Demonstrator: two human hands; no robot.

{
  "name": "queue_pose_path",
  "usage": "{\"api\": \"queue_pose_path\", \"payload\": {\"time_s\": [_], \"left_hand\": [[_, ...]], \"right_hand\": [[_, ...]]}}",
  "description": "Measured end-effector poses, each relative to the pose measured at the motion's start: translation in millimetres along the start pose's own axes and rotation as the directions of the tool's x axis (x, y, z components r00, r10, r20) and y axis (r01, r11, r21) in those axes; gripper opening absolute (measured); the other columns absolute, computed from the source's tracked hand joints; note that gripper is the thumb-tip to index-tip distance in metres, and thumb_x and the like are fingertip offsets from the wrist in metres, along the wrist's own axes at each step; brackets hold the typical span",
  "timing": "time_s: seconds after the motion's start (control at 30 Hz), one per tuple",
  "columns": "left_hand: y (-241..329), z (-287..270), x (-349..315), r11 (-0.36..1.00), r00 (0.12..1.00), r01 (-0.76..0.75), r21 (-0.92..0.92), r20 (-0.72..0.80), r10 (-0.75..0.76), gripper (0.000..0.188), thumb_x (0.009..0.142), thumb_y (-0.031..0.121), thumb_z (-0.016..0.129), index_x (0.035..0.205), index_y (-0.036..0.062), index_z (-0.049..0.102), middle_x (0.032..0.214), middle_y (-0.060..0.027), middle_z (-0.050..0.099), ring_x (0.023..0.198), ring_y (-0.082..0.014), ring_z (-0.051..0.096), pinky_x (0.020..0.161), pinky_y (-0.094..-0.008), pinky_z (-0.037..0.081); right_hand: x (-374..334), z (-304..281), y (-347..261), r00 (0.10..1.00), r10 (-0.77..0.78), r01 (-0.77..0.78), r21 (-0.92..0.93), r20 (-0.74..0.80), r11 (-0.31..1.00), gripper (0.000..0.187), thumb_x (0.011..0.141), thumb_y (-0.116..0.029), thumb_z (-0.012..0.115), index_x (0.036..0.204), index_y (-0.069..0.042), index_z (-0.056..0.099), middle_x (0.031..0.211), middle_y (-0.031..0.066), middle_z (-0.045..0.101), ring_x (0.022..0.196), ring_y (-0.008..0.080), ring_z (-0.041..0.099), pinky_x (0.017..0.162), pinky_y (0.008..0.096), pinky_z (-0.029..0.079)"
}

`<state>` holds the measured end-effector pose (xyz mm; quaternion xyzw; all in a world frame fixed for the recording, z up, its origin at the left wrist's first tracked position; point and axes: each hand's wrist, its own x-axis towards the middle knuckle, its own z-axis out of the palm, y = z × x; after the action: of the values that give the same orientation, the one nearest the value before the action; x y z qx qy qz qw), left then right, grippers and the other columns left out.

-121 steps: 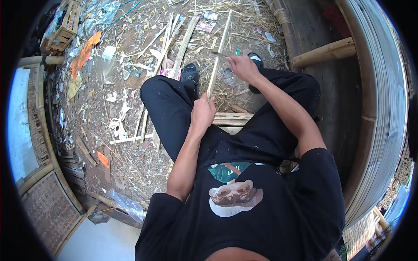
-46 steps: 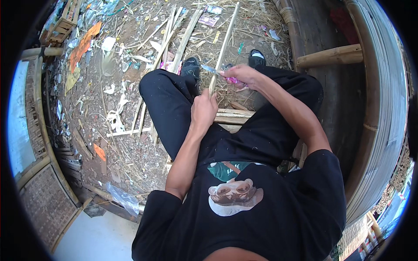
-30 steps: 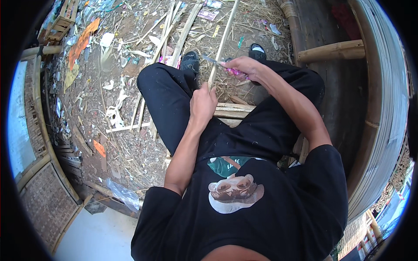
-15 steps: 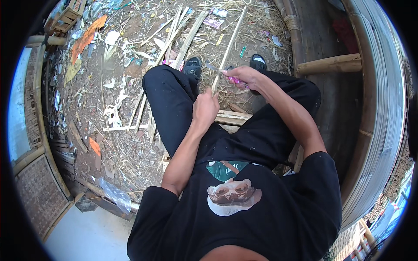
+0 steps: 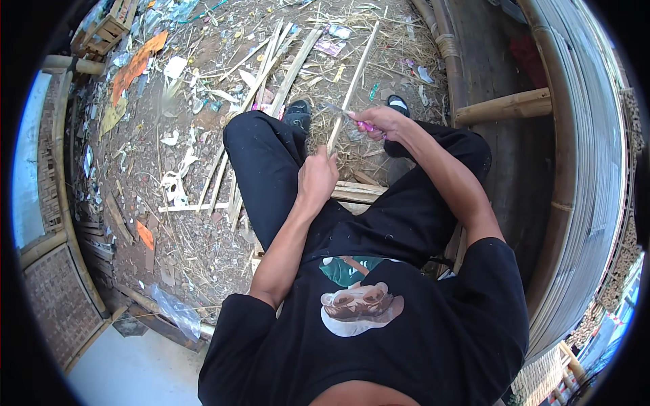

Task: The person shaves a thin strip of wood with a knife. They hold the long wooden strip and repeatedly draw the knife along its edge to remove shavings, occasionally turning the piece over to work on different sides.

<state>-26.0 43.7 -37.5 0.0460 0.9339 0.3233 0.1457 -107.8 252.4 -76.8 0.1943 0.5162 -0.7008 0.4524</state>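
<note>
The left hand (image 5: 318, 176) is closed around the near portion of a pale strip (image 5: 359, 73). The strip runs from this hand toward the far side, inclined slightly to the right, and is located between the lower legs. Its near end is concealed by the grip. The right hand (image 5: 382, 123) is closed on the pink handle of a knife (image 5: 366, 126), positioned farther out than the left hand and to the right of the strip. The blade (image 5: 335, 108) points left and crosses the line of the strip; edge contact cannot be determined from this view.

Both hands are located between the knees of the black trousers (image 5: 263, 172). A dark sandal (image 5: 298, 116) is to the left of the strip. Loose strips (image 5: 296, 71) lie on the ground (image 5: 227, 162) at far left. An orange sheet (image 5: 139, 65) lies farther left, near a slatted crate (image 5: 107, 30). A bamboo crossbar (image 5: 504, 107) is at right.
</note>
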Motion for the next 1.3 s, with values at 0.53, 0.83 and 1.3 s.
{"api": "queue_pose_path", "payload": {"time_s": [0.53,0.83,1.3], "left_hand": [[7.8,-3.9,0.1,1.000,1.000,-0.009,-0.008,-0.006,0.009,0.021,0.092,0.016,0.056,0.086,-0.0037,0.053,0.067,-0.0299,0.059,0.070,-0.0486,0.060,0.061,-0.0537,0.047],[7.3,-8.2,-1.7,1.000,0.999,-0.020,-0.004,-0.041,0.019,0.022,0.092,0.016,0.056,0.085,-0.0046,0.053,0.067,-0.0299,0.059,0.069,-0.0482,0.060,0.060,-0.0534,0.046],[11.5,-18.4,2.5,0.982,0.989,-0.101,-0.161,0.086,0.116,0.026,0.093,0.020,0.059,0.092,-0.0057,0.055,0.068,-0.0236,0.061,0.058,-0.0360,0.061,0.054,-0.0425,0.046]], "right_hand": [[2.0,-0.2,-26.1,0.961,-0.173,0.151,-0.115,-0.216,0.982,0.029,0.089,-0.028,0.068,0.073,-0.006,0.060,0.058,-0.0024,0.052,0.039,0.0041,0.033,0.036,0.0222,0.020],[-5.7,-1.4,-21.2,0.934,-0.253,0.226,-0.132,-0.251,0.965,0.031,0.089,-0.030,0.069,0.077,-0.003,0.064,0.063,-0.0010,0.056,0.042,0.0047,0.040,0.038,0.0211,0.027],[-12.7,5.6,-31.1,0.849,-0.443,0.479,0.065,-0.290,0.875,0.023,0.091,-0.027,0.066,0.090,-0.008,0.053,0.058,-0.0074,0.041,0.042,0.0020,0.031,0.038,0.0214,0.022]]}}
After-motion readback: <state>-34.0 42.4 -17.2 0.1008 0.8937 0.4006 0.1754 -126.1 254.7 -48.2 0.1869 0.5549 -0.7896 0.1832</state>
